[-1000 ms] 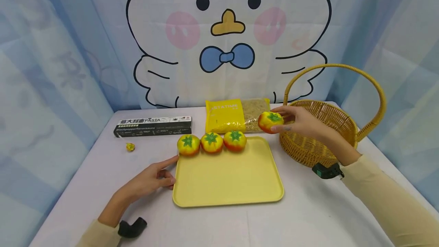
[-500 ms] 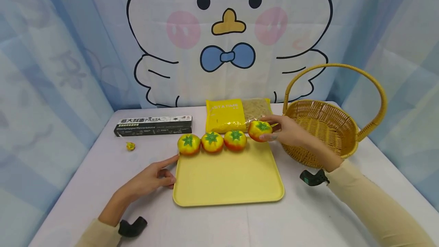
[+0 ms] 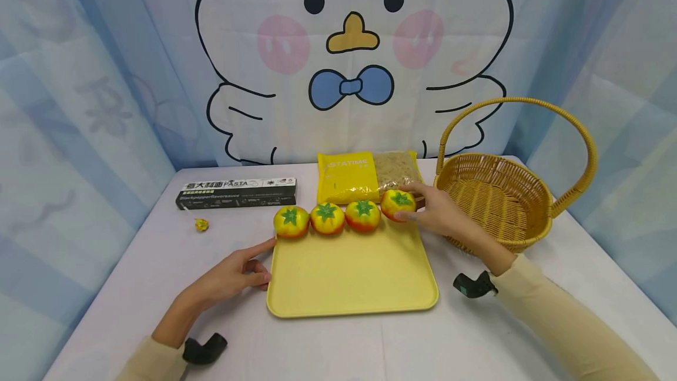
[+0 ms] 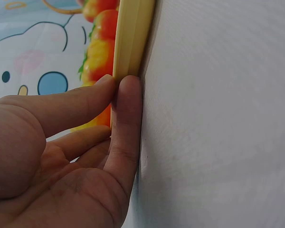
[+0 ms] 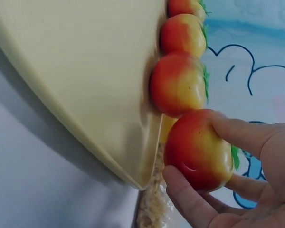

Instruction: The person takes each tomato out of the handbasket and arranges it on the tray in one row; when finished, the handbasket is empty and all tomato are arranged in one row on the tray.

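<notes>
Thumb and a fingertip of my left hand (image 3: 227,278) hold the left edge of the yellow tray (image 3: 351,281), with the index finger stretched toward its back corner. In the left wrist view the thumb sits at the rim (image 4: 128,38) and a finger lies low against the outer wall. My right hand (image 3: 441,213) grips a red-and-yellow toy tomato (image 3: 398,205) between thumb and fingers at the tray's back right corner. Three similar tomatoes, a left one (image 3: 291,221), a middle one (image 3: 327,219) and a right one (image 3: 362,216), line the back edge, leaf tops up.
Behind the tray lies a yellow pasta packet (image 3: 346,178) with a see-through part. A wicker basket (image 3: 497,193) with a tall handle stands at the right. At the back left are a black pasta box (image 3: 236,194) and a small yellow flower-like piece (image 3: 201,225).
My right hand has carried the tomato left and down, from beside the basket to the back right corner of the tray, at the end of the row. The left hand stays put.
</notes>
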Action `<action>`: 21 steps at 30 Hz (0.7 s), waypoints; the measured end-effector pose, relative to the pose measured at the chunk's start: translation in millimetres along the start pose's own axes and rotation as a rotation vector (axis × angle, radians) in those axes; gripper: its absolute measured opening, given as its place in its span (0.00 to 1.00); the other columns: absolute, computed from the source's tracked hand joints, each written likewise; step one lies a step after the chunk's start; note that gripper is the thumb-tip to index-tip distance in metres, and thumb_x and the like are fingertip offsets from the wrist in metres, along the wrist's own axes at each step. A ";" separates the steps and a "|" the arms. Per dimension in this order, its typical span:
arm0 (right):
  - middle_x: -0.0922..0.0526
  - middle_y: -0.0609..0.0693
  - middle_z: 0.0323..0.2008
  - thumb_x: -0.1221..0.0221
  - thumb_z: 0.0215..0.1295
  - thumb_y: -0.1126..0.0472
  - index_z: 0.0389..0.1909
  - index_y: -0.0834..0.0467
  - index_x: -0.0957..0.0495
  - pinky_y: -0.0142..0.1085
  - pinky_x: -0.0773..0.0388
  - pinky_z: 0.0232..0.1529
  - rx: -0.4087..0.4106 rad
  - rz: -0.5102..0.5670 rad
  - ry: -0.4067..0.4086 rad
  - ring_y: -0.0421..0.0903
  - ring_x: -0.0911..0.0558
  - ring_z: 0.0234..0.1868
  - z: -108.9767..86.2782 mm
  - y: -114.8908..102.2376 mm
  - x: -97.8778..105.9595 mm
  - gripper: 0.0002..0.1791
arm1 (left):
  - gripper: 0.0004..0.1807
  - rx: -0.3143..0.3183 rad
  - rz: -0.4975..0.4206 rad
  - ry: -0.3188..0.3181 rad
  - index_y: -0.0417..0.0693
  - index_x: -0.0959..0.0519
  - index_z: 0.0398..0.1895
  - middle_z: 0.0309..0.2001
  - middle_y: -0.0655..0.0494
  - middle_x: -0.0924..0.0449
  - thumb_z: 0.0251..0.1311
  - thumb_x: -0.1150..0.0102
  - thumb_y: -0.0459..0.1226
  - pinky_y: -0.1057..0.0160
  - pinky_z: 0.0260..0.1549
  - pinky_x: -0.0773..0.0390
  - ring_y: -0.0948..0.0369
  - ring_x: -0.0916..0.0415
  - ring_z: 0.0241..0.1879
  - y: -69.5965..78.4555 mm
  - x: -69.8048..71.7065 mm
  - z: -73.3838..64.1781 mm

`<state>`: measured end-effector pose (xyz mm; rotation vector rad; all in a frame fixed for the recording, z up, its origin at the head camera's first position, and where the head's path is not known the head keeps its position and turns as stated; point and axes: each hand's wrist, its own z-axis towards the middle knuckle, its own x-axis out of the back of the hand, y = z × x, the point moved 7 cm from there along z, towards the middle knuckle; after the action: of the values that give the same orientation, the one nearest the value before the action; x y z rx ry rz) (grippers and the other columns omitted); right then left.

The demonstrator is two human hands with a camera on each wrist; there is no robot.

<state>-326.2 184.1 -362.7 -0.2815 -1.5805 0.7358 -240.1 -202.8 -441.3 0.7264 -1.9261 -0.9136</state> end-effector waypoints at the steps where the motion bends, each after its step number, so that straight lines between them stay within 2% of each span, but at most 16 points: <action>1: 0.18 0.66 0.62 0.29 0.68 0.48 0.74 0.59 0.28 0.58 0.20 0.62 0.004 -0.006 0.006 0.65 0.17 0.62 -0.5 -0.2 -1.0 0.38 | 0.43 0.000 -0.001 0.000 0.50 0.44 0.86 0.41 0.49 0.17 0.72 0.35 0.34 0.59 0.47 0.26 0.58 0.18 0.39 0.1 0.0 0.1; 11: 0.23 0.70 0.68 0.29 0.69 0.51 0.74 0.63 0.30 0.53 0.16 0.56 -0.043 -0.012 0.040 0.66 0.16 0.60 -1.3 5.5 -14.9 0.38 | 0.43 -0.007 0.008 -0.002 0.49 0.44 0.86 0.40 0.50 0.16 0.72 0.35 0.34 0.59 0.48 0.26 0.58 0.19 0.39 1.1 0.8 -0.1; 21: 0.22 0.69 0.67 0.29 0.69 0.51 0.75 0.62 0.30 0.50 0.15 0.54 -0.082 -0.010 0.061 0.63 0.15 0.60 0.6 8.8 -20.7 0.38 | 0.44 0.001 0.009 0.002 0.50 0.45 0.86 0.40 0.50 0.16 0.72 0.35 0.34 0.59 0.48 0.26 0.58 0.18 0.39 0.1 0.9 -0.1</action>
<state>-325.4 178.7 -384.5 -0.3528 -1.5549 0.6503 -240.4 -203.5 -440.8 0.7190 -1.9267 -0.9063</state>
